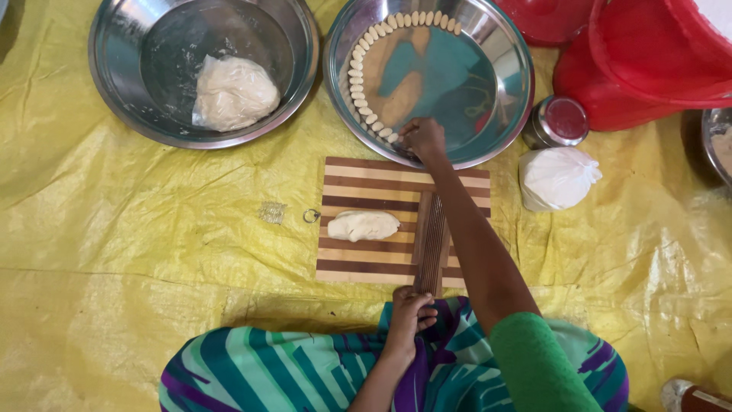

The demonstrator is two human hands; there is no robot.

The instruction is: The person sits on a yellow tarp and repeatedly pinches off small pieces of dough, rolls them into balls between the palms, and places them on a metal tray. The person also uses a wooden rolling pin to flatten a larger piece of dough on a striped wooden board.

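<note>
My right hand (424,140) reaches over the striped wooden board (366,183) to the near rim of a steel plate (503,99), fingers closed at the end of a curved row of several small shaped dough pieces (358,84). What it pinches is too small to make out. My left hand (410,309) grips the near end of a ridged wooden paddle (431,244) lying on the board. A lump of dough (364,226) rests on the board left of the paddle.
A steel bowl (122,84) at the far left holds a big dough ball (232,93). Red plastic tubs (633,69), a small steel tin (557,122) and a white tied bag (557,178) stand at the right. A yellow sheet (114,252) covers the floor.
</note>
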